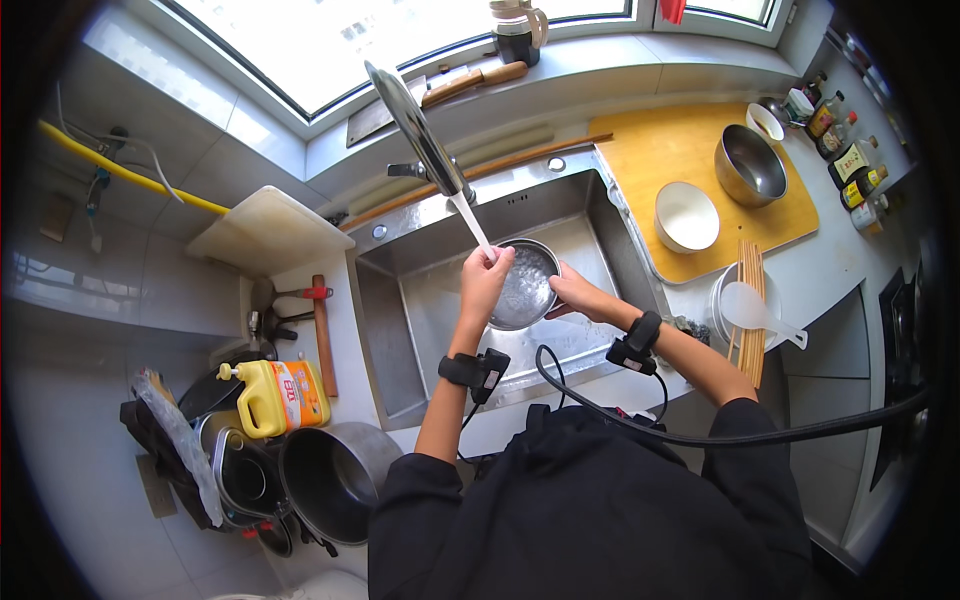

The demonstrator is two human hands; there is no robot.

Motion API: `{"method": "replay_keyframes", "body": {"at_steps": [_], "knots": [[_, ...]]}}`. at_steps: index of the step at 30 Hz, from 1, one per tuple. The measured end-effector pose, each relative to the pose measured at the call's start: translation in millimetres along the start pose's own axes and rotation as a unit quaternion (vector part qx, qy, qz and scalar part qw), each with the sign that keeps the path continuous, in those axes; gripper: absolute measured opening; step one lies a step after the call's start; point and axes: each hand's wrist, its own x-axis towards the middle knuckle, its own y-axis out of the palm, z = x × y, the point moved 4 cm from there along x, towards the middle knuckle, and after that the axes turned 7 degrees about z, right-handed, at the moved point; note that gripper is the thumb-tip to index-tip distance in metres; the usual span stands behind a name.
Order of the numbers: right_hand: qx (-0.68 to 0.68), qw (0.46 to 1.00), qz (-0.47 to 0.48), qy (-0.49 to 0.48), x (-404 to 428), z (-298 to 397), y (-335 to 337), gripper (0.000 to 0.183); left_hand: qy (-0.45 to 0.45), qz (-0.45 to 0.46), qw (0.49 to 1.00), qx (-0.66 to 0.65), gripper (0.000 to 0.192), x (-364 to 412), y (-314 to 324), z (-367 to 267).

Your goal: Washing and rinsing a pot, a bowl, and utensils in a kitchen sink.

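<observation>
Water from the chrome faucet (420, 127) runs down at the upper left rim of a round metal bowl (523, 289), and rippling water stands inside it. My left hand (482, 279) grips the bowl's left rim right under the stream, its thumb over the edge. On the opposite side, my right hand (583, 291) holds the bowl with the thumb at the rim and the fingers partly hidden beneath. The bowl is held above the stainless steel sink (427, 315), whose bottom is wet.
Right of the sink, a wooden cutting board (630, 157) bears a white bowl (686, 217) and a metal bowl (750, 165). Chopsticks (750, 262) and a white ladle (757, 307) lie across stacked bowls. Leftward stand a yellow jug (259, 401) and a large pot (337, 480). A black cable (720, 441) crosses before me.
</observation>
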Motion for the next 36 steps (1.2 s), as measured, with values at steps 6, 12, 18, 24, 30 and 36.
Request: {"method": "replay_keyframes", "body": {"at_steps": [6,12,18,24,30,36], "knots": [[-0.010,1.000,-0.002,0.001,4,-5,-2,0.046,0.029,-0.001,1.000,0.004,0.021,9,-2,8],[-0.005,1.000,-0.005,0.021,2,-3,-1,0.045,0.004,0.018,1.000,0.021,0.018,12,-7,4],[0.013,1.000,-0.006,0.023,5,-2,-5,0.043,-0.014,0.012,0.996,0.090,0.018,0,-39,0],[0.020,0.999,-0.036,0.003,23,-9,-4,0.047,0.020,-0.047,0.993,0.108,0.020,6,-95,6],[-0.022,0.997,-0.074,0.000,20,1,-13,0.052,0.023,-0.129,0.972,0.194,0.045,54,-148,-4],[-0.303,0.916,-0.177,-0.197,36,-4,-29,0.051,0.044,-0.171,0.959,0.220,0.062,120,-157,-3]]}}
